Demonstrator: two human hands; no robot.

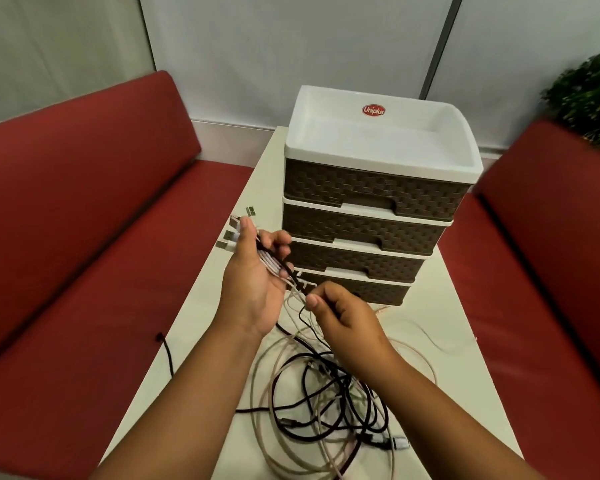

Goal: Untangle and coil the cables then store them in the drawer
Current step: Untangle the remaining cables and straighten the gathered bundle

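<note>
Head view. Left hand [257,275] grips a bundle of cable ends, fingers curled round black and white strands, with the USB plugs [236,230] fanned out past my thumb toward the table's left edge. Right hand [343,317] sits just beside it, thumb and forefinger pinching a single thin strand below the bundle. Both hands are raised above the table [440,327], near the middle of its width.

The cables [326,403] hang from my hands into a loose tangle of black and beige loops on the near half of the table; one black strand [165,351] trails off the left edge. The drawer unit [371,216] stands at the far end, all four drawers closed, so nothing is stored yet.

Procedure, as I judge it: I keep the plug ends clamped together in my left hand as the fixed anchor. I draw one strand at a time through my right fingers, following it down to where it crosses the others. I lift loops over rather than pulling hard, since tension would tighten the knot. I begin coiling only once a strand runs free.
</note>
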